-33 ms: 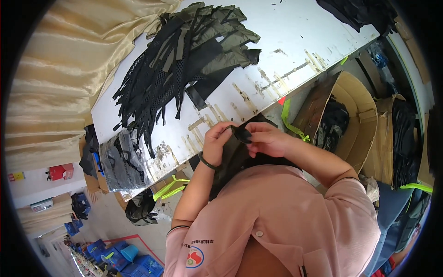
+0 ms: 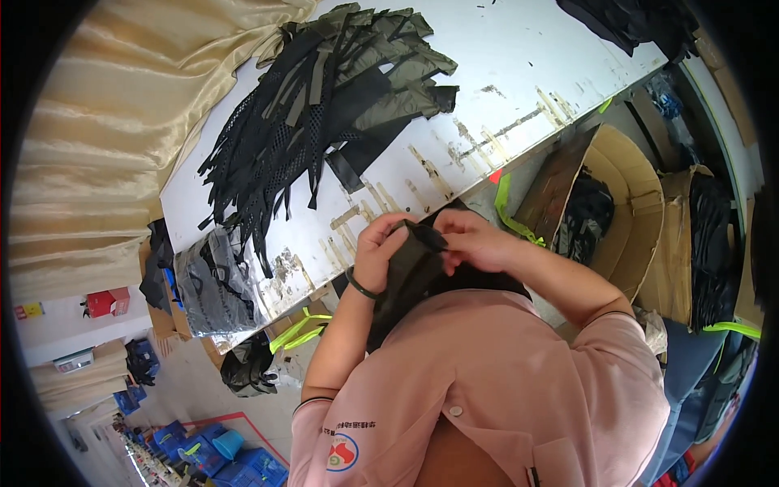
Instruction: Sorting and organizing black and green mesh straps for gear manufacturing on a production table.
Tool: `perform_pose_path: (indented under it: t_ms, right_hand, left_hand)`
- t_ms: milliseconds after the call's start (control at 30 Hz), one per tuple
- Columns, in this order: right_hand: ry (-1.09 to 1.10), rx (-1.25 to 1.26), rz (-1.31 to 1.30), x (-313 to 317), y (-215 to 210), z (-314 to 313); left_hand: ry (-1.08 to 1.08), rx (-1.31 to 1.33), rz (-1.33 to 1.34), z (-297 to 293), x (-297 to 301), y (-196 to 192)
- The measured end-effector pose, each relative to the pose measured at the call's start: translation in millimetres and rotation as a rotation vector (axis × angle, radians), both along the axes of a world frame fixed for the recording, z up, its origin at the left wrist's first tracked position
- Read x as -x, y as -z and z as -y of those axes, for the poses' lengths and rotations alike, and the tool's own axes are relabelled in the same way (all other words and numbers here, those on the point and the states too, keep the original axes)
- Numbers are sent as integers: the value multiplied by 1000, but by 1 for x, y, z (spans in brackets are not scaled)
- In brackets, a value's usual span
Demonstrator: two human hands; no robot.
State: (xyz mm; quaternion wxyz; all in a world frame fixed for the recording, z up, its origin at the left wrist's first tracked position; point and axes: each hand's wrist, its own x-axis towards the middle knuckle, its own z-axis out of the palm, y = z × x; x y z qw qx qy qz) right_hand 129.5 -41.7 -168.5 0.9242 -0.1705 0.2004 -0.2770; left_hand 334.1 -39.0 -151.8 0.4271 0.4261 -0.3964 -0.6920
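In front of my body, just off the near edge of the table, I hold a dark olive and black fabric piece [image 2: 408, 264]. My left hand [image 2: 381, 246] pinches its upper edge between thumb and fingers. On the other side, my right hand [image 2: 474, 242] grips the same edge, with its fingertips partly hidden by the cloth. A fold of the edge stands up between the two hands. The rest of the fabric hangs down over my lap, and its lower part is hard to make out.
A heap of black mesh and olive fabric pieces [image 2: 324, 105] lies on the worn white table [image 2: 503, 105]. Right of the table stand open cardboard boxes [image 2: 629, 211] with dark goods. A plastic-wrapped bundle [image 2: 215, 280] sits at the table's left end, by a gold curtain [image 2: 122, 105].
The fabric between my hands is more spread out, showing more olive cloth below my left hand. My right hand has turned slightly; my left hand has barely moved.
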Motion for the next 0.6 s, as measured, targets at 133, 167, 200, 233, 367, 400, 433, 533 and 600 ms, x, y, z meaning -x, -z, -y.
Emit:
perform_pose_path:
  t_ms: [133,167,200,233,367,400,433,533,600]
  right_hand:
    - [482,1395,-1107,27,9,20]
    - [476,1050,-1130,36,-6,27]
    - [473,917,-1126,47,-5,36]
    - [381,832,-1091,47,-14,35]
    - [-146,621,-765,18,-22,12]
    - [-141,622,-771,20,-13,10]
    - [-192,549,-686,23,-4,9]
    - [-367,676,-809,53,10,6]
    - [-505,888,-1007,71,11,14]
  left_hand:
    - [131,218,380,-5,-5,9]
    - [158,52,390,-4,-12,15]
    - [184,-115,398,-3,-16,19]
    - [184,-119,395,-3,-14,20]
    - [176,-186,186,0,6,15]
    - [175,-196,104,2,12,13]
    - [175,-191,102,0,16,13]
    - [223,32,209,-8,18,23]
    - [418,707,814,-27,7,50]
